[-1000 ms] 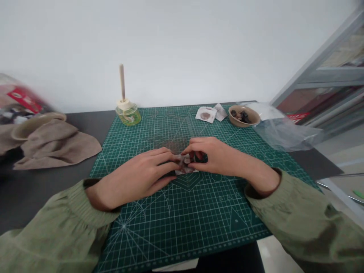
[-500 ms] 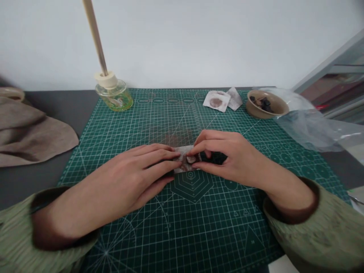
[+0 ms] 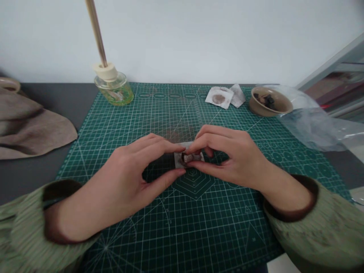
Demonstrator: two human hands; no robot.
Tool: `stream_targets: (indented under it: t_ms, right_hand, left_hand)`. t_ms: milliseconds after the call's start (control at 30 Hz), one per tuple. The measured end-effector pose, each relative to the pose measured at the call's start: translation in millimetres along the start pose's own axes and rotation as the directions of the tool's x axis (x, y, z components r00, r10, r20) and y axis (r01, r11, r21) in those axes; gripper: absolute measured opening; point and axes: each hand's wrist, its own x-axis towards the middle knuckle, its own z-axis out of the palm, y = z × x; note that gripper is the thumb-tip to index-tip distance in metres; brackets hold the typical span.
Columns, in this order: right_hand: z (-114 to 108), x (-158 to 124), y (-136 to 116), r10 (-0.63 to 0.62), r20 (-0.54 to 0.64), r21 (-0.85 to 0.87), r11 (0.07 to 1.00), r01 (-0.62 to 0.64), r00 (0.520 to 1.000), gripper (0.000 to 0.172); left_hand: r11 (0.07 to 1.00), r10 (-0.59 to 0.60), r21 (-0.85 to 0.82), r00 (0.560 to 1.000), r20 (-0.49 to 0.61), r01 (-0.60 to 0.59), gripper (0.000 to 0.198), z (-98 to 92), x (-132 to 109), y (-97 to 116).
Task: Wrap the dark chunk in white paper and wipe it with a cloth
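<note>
A small, brown-stained white sheet (image 3: 178,160), perhaps paper or a wipe, lies on the green cutting mat (image 3: 153,235) between my hands. My left hand (image 3: 131,174) grips its left side, fingertips at the far edge and thumb at the near edge. With thumb and fingers pinched, my right hand (image 3: 230,155) holds a small brownish lump (image 3: 187,157) on top of the sheet. The right fingers partly cover the lump, and I cannot make out its kind.
Two more white squares (image 3: 218,98), one with a round brown stain, lie at the mat's back. Beside them stands a tan bowl (image 3: 270,110) with dark pieces, near clear plastic (image 3: 309,127). A reed diffuser (image 3: 115,89) stands back left; a brown cloth (image 3: 36,129) lies at left.
My left hand has gone from lying flat over the sheet to spanning it, thumb drawn apart from the fingers. The right hand still pinches the lump, which now sits slightly further left.
</note>
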Motion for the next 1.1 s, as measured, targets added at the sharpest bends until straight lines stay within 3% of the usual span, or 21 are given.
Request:
stream_targets:
  t_ms: [133, 267, 333, 467, 600, 833, 1000, 1100]
  right_hand:
    - [1, -1, -3, -0.047, -0.008, 0.057, 0.997, 0.048, 0.999, 0.006]
    - [0, -3, -4, -0.048, 0.005, 0.068, 0.997, 0.048, 0.999, 0.01]
    - [-2, -3, -3, -0.009, -0.004, 0.036, 0.999, 0.009, 1.0, 0.013]
    - [-6, -5, 5, 0.114, -0.08, -0.175, 0.976, -0.126, 0.99, 0.018]
    - [-7, -7, 14, 0.199, -0.011, -0.273, 0.942, -0.194, 0.98, 0.021]
    - [-3, -5, 15, 0.273, 0.001, -0.154, 0.951, -0.27, 0.962, 0.017]
    - [-11, 0, 8, 0.451, -0.12, 0.131, 0.89, -0.437, 0.884, 0.012]
    - [-23, 9, -2, 0.442, -0.097, 0.061, 0.897, -0.438, 0.892, 0.02]
  left_hand:
    - [0.921, -0.24, -0.311, 0.971, 0.017, 0.233, 0.007, 5.1, 5, 10]
    - [0.834, -0.327, -0.451, 0.943, 0.059, 0.317, 0.008, 6.5, 6, 9]
    - [0.869, -0.303, -0.403, 0.953, 0.023, 0.286, 0.014, 5.6, 5, 6]
    - [0.98, -0.166, -0.124, 0.981, -0.096, 0.154, 0.013, 2.4, 2, -2]
    - [0.98, -0.197, -0.043, 0.976, -0.098, 0.193, 0.015, 1.2, 1, -7]
    - [0.981, -0.186, -0.067, 0.979, -0.077, 0.181, 0.011, -1.0, 2, -9]
    - [0.98, -0.194, -0.073, 0.976, -0.097, 0.187, 0.023, -3.1, 2, -11]
    - [0.977, -0.213, -0.056, 0.971, -0.11, 0.208, 0.015, -2.7, 2, -11]
